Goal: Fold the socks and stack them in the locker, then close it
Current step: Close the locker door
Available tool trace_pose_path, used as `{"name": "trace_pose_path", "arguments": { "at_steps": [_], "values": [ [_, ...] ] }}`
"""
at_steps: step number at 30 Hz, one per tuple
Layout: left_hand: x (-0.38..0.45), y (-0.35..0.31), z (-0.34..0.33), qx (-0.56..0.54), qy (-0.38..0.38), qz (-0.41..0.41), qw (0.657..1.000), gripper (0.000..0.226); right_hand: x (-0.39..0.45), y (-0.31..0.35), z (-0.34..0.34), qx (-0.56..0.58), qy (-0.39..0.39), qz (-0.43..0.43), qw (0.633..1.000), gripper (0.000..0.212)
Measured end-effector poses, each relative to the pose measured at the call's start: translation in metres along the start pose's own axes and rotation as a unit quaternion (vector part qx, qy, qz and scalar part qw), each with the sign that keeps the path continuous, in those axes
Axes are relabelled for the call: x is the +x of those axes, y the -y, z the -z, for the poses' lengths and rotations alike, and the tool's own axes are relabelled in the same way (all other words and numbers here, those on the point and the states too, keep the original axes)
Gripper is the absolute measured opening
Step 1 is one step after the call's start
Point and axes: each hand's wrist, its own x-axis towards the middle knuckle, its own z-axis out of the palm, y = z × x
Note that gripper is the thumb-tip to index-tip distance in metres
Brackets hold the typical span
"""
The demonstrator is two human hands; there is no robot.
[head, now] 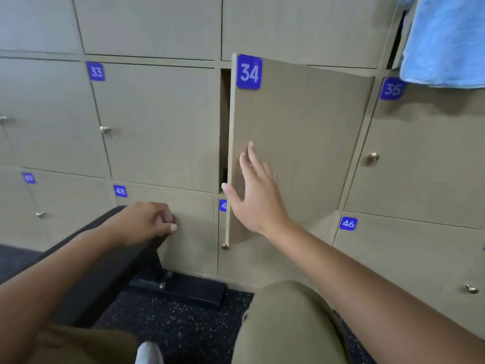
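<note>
Beige door (301, 143) is pressed by the flat, spread right hand (256, 195); steady pressure toward 11 o'clock is advised. At 8 o'clock, a black bench (105, 261) is gripped by left hand (143, 222).

Tan locker door (309, 122) numbered 34; slightly ajar.

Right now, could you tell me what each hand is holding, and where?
Right hand holds nothing; its open fingers press flat on the door of locker 34. Left hand grips the bench end.
</note>
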Motion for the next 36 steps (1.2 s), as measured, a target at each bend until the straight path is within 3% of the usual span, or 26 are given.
{"name": "trace_pose_path", "arguments": {
  "at_steps": [5,15,23,27,30,36],
  "values": [
    [0.017,0.019,0.020,0.060,0.028,0.028,0.997,0.016,0.053,-0.006,-0.045,-0.022,0.034,0.003,0.999,0.076],
    [0.067,0.042,-0.001,0.027,0.027,0.051,0.998,0.015,0.122,-0.037,-0.117,-0.069,-0.021,0.013,0.997,0.078],
    [0.107,0.039,-0.025,-0.041,-0.064,0.071,0.995,0.022,0.157,-0.105,-0.175,0.054,-0.124,0.114,0.984,0.074],
    [0.128,0.056,-0.057,0.022,-0.050,0.111,0.992,0.029,0.167,-0.129,-0.199,0.123,-0.149,0.152,0.969,0.075],
    [0.153,0.061,-0.075,0.007,-0.059,0.126,0.990,0.026,0.174,-0.134,-0.202,0.149,-0.142,0.159,0.966,0.074],
    [0.185,0.059,-0.088,-0.080,-0.017,0.172,0.982,0.022,0.181,-0.132,-0.191,0.160,-0.077,0.086,0.980,0.074]
  ]
}}
